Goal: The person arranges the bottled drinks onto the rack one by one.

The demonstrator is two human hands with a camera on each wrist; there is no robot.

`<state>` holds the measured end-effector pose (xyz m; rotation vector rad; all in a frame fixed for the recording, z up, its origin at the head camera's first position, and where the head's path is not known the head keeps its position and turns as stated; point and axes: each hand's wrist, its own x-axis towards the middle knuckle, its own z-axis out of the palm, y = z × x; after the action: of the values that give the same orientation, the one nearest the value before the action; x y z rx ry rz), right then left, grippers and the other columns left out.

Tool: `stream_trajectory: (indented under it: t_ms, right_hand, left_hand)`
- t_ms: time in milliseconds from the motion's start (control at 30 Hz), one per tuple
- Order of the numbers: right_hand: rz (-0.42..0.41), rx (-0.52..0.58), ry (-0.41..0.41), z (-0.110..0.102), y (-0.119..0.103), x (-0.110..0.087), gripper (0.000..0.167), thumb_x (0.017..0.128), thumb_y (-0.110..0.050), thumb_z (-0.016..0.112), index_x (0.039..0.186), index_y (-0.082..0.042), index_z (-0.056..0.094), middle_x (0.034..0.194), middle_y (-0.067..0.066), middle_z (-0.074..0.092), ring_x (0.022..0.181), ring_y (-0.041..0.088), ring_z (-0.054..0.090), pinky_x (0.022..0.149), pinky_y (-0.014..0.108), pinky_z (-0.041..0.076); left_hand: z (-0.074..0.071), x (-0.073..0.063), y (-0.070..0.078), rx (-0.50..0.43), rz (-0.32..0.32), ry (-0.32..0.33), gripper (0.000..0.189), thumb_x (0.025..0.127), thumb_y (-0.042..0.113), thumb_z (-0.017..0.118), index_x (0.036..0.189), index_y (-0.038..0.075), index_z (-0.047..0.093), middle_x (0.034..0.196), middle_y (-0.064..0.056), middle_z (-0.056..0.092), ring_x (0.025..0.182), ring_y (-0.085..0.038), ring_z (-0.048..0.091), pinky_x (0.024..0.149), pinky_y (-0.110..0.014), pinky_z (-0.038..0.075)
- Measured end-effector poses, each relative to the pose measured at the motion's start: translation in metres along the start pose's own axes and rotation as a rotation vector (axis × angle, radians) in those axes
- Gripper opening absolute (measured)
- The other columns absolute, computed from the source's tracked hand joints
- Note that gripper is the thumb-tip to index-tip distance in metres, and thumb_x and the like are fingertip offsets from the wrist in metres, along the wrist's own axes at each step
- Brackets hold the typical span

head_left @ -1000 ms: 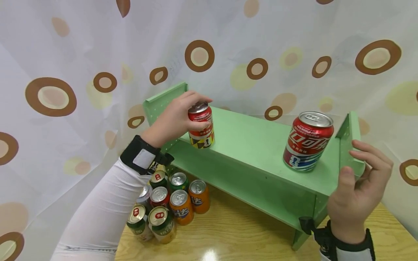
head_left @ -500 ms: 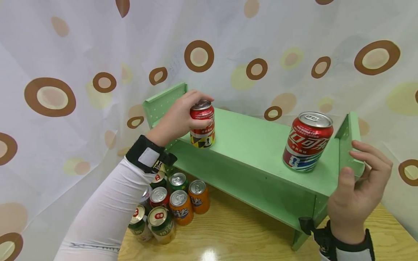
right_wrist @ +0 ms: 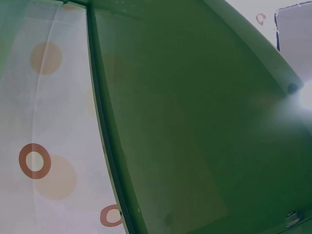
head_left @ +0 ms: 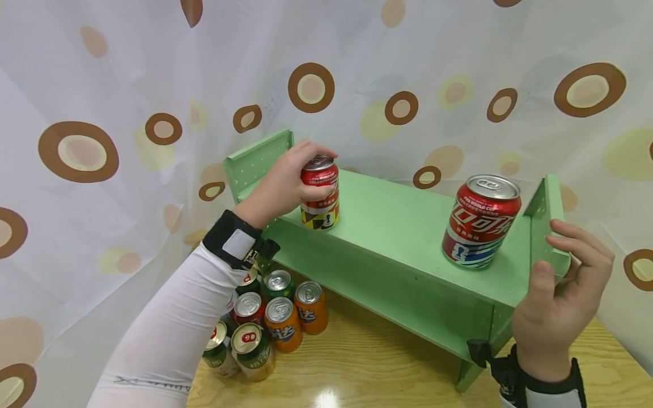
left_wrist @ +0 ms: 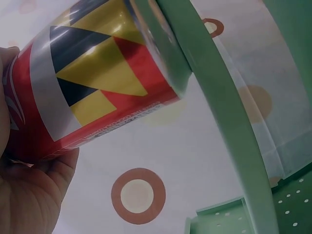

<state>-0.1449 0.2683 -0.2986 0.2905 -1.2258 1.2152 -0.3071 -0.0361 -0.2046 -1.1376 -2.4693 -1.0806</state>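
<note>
My left hand grips a red cola can with a yellow and black pattern, thumb in front and fingers over the top. The can stands upright at the left part of the green shelf's top board. In the left wrist view the can's base meets the board's edge. A second red cola can stands upright at the right end of that board. My right hand is at the right end panel, fingers bent loosely along its outer side. Whether it presses the panel is hard to tell.
Below left, on the wooden table, several cans stand grouped: orange cans, green-and-gold cans, a red can and a green can. A lower green shelf board runs beneath. A dotted curtain hangs behind.
My left hand has slid the gripped cola can slightly to the right along the top board. The right hand and the second can have stayed in place.
</note>
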Motion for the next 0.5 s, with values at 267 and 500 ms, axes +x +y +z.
stream_trajectory:
  t_ms: [267,500]
  right_hand:
    - [0.003,-0.006,-0.005,-0.0003,0.0,-0.0007,0.041,0.094,-0.027,0.071,0.103,0.011,0.058,0.122,0.015,0.061,0.123,0.026,0.054,0.106,0.03,0.039]
    - [0.004,-0.009,-0.001,-0.0008,-0.0008,-0.0006,0.04,0.093,-0.026,0.071,0.102,0.011,0.058,0.122,0.015,0.061,0.123,0.026,0.054,0.108,0.031,0.038]
  left_hand:
    - [0.0026,0.004,-0.0006,-0.007,-0.005,-0.007,0.048,0.092,0.01,0.077,0.136,0.006,0.059,0.13,-0.011,0.056,0.115,-0.025,0.059,0.094,-0.043,0.057]
    - [0.0051,0.0072,0.0004,-0.014,-0.009,-0.013,0.05,0.092,0.011,0.077,0.138,0.007,0.058,0.133,-0.011,0.055,0.117,-0.025,0.058,0.095,-0.044,0.057]
